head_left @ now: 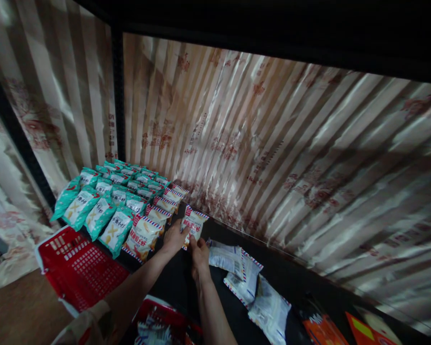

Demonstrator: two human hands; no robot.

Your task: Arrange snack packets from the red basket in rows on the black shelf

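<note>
Both my hands grip one snack bag (194, 222) with red lettering and a striped edge, held upright over the dark shelf. My left hand (175, 238) has its fingers on the bag's left side, and my right hand (200, 254) pinches its lower part. Left of it, a row of matching striped-edge snack bags (143, 236) stands one behind another. Several teal snack bags (117, 230) are lined up in rows farther left. To the right, striped-edge bags (242, 278) lie flat, overlapping, some with their backs up.
An empty-looking red basket (82, 263) sits at the lower left. Another red basket (161, 306) with packets inside is below my arms. Orange packages (323, 330) lie at the lower right. A patterned curtain (237, 134) hangs behind the shelf, beside a dark upright post (118, 96).
</note>
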